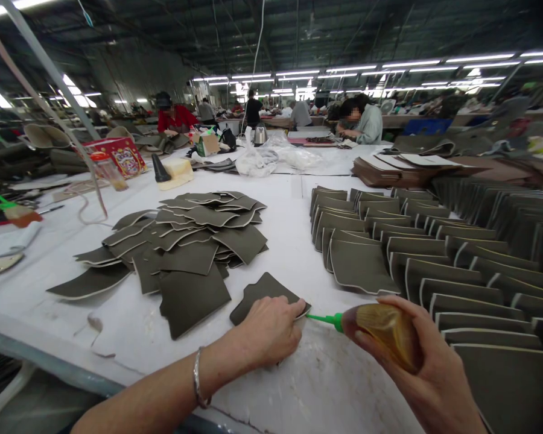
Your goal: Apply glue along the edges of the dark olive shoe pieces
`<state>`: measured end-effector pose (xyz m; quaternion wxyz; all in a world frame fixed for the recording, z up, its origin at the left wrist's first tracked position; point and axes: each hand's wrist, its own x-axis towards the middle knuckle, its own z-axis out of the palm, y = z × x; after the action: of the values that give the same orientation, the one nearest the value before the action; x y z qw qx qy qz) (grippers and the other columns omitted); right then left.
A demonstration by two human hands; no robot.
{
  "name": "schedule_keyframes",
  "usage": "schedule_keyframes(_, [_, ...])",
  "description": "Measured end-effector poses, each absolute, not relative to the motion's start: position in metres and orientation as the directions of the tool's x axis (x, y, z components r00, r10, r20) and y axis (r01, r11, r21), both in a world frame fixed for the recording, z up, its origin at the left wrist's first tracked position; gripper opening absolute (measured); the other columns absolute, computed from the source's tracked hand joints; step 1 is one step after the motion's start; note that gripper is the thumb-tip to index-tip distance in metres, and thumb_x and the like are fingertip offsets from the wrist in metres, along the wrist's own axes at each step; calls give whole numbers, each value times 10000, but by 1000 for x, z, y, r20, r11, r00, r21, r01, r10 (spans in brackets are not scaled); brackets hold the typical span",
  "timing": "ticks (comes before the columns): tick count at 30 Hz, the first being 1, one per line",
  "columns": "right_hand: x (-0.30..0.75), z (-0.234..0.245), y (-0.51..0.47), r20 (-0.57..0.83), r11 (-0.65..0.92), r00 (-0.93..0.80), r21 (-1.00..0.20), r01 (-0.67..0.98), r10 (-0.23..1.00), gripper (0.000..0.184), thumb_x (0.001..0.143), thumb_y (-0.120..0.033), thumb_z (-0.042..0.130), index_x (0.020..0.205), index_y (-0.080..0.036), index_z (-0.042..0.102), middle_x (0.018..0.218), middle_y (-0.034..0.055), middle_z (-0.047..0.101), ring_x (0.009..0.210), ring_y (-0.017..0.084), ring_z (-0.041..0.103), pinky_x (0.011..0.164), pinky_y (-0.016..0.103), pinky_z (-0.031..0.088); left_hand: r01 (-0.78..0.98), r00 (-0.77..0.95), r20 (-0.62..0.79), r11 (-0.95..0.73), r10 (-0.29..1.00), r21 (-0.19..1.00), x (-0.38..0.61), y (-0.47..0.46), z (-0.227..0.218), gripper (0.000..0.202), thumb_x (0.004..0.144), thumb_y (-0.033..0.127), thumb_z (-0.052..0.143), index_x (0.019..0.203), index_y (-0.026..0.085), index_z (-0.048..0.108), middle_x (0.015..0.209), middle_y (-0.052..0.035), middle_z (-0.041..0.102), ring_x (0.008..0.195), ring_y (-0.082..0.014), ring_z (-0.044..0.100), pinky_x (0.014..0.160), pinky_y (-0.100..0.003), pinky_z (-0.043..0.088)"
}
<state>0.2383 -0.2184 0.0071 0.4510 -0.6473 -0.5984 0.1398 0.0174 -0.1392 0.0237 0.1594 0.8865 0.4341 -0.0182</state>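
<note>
Pinning a dark olive, pale-edged cut panel (257, 299) flat on the white worktable (117, 328), the left hand (271, 330) presses without gripping, fingers extended, forearm low from the near left. The right hand (389, 361) clenches a translucent amber squeeze bottle (384, 331), its green nozzle (324, 320) held steady just beside the panel's right edge. A loose heap of similar panels (192, 247) lies left; overlapping rows of panels (434, 271) lie right.
</note>
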Motion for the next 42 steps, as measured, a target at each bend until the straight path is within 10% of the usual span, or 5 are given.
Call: schedule_keyframes(42, [226,-7,-243,183,61,224,-886,460,957,456,838,-530,677,1178,-268,523,1012,6,620,865,222,620,729,261,492,749,639,-188,-547,746,374,5,-144,19,504,916,248,366,1410,249,466,1061,-65,642,932,-260,661,830,-374,493])
